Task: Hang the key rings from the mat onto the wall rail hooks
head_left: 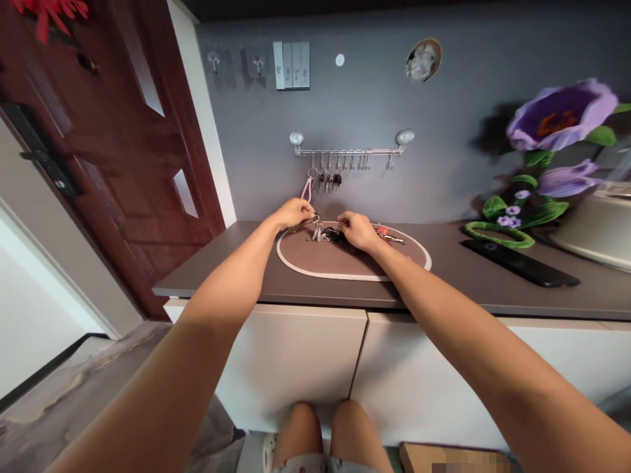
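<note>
Left hand (296, 214) pinches the ring (317, 216) of silvery keys (318, 232), over the oval mat (325, 261) | right hand (357, 230) curled beside dark items (332, 234), grip cannot be told | best: firm pinch on ring, keys hanging untangled

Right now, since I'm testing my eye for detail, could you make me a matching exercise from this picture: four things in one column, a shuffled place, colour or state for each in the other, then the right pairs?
Things
1. oval mat
2. hook rail
3. large flower
4. left hand

Descriptions
A. purple with an orange centre
B. pinching a key ring
C. brown with a pale rim
D. mounted on the grey wall

Pairs: 1-C, 2-D, 3-A, 4-B
</note>
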Available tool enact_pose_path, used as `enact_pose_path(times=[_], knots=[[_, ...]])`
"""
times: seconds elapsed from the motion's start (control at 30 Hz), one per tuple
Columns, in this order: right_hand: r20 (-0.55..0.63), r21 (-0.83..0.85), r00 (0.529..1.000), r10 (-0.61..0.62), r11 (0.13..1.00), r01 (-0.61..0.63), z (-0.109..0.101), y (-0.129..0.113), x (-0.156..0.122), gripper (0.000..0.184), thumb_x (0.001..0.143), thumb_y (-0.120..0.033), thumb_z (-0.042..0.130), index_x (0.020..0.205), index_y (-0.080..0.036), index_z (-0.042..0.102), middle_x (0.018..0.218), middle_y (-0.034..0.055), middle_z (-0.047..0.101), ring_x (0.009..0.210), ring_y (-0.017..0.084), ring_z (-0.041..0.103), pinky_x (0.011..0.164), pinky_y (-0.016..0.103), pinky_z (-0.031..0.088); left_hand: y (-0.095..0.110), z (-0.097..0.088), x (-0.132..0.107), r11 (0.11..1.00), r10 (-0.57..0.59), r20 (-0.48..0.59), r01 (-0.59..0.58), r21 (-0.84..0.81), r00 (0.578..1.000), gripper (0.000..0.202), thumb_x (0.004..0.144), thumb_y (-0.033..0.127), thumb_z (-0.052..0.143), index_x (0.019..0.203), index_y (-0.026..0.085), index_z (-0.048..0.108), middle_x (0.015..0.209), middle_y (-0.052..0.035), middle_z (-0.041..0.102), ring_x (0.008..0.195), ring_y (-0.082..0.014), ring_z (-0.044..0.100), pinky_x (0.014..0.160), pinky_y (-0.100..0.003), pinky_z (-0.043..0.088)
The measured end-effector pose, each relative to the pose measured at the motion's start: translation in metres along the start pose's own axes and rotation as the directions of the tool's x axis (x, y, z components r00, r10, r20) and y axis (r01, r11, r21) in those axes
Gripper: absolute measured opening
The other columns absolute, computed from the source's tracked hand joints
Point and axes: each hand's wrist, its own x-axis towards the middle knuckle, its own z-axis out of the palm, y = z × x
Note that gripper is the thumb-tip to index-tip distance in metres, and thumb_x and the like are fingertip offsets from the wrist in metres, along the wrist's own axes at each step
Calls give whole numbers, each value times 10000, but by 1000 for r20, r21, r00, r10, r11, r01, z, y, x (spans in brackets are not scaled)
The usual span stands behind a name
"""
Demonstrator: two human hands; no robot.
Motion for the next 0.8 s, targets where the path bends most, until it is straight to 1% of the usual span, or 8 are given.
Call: enact_pose_path(times=[0.1, 0.2, 0.27, 0.37, 0.5, 0.63, 0.8], knots=[[-1, -8, 1000, -3, 1000, 3, -1, -1, 0, 262, 772, -146, 450, 978, -145, 612, 969, 83, 647, 916, 169, 583, 842, 262, 406, -2, 1, 1, 994, -44, -62, 37, -107, 997, 79, 692, 184, 578, 718, 114, 601, 643, -10, 590, 567, -82, 489, 580, -216, 370], [2, -1, 1000, -10, 1000, 10, -2, -2, 0, 252, 774, -143, 454, 971, -143, 611, 951, 87, 649, 887, 171, 589, 824, 265, 413, -4, 1, 4, 978, -72, -123, 46, -205, 990, 47, 691, 162, 589, 699, 117, 581, 617, -4, 580, 560, -80, 495, 574, -209, 379], [0, 4, 1000, -28, 1000, 28, -3, -3, 0, 248, 777, -136, 447, 964, -140, 610, 941, 92, 649, 870, 172, 591, 812, 271, 417, -5, 1, 5, 956, -90, -138, 47, -288, 986, 40, 705, 149, 585, 698, 115, 564, 570, 3, 557, 532, -75, 492, 555, -203, 385], [-20, 19, 998, -66, 998, 66, -3, -5, -1, 252, 780, -129, 433, 965, -141, 603, 914, 92, 650, 840, 172, 590, 797, 282, 422, -5, 1, 8, 898, -111, -127, 45, -439, 986, 52, 728, 145, 580, 717, 116, 539, 527, 11, 535, 506, -73, 504, 570, -219, 425], [-86, 54, 986, -140, 988, 144, -2, -10, -2, 255, 782, -149, 440, 991, -147, 585, 934, 89, 634, 834, 171, 575, 794, 298, 424, 0, 2, 8, 818, -148, -115, 56, -573, 982, 63, 741, 132, 580, 744, 122, 518, 548, 21, 538, 526, -69, 528, 664, -287, 487], [-172, 63, 961, -217, 971, 231, -1, -15, -2, 260, 791, -187, 439, 1016, -147, 565, 909, 87, 601, 840, 175, 545, 798, 315, 422, 6, 4, 5, 786, -126, -68, 58, -615, 990, 77, 743, 140, 584, 750, 121, 509, 572, 30, 539, 542, -61, 539, 704, -313, 507], [-210, 85, 928, -309, 939, 332, 1, -19, -3, 280, 799, -212, 440, 1059, -175, 536, 973, 82, 543, 934, 179, 501, 837, 321, 404, 9, 8, 3, 779, -73, 3, 58, -624, 997, 95, 733, 161, 596, 760, 110, 520, 616, 21, 561, 544, -58, 553, 696, -295, 512]])
